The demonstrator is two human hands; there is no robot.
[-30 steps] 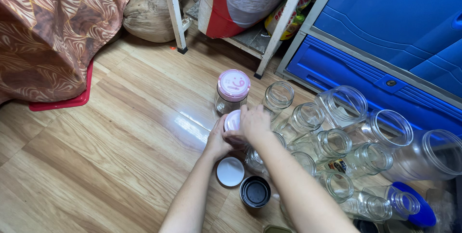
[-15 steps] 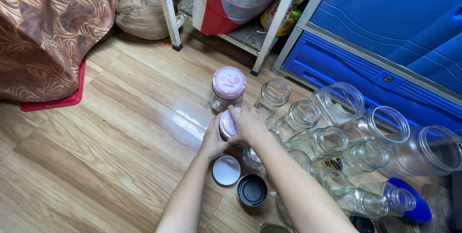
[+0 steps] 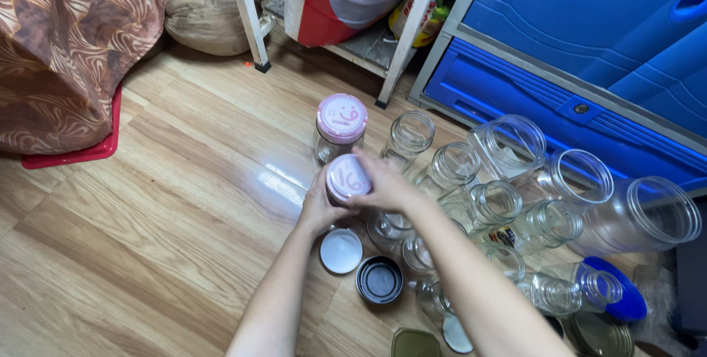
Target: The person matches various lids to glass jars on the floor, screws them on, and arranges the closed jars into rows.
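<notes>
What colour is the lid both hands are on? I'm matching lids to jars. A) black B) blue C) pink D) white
C: the left hand and right hand close around a jar topped by a pink lid; the white lid and black lid lie loose on the floor.

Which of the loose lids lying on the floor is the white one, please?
The round white lid just below the left hand; the black lid lies beside it.
</notes>
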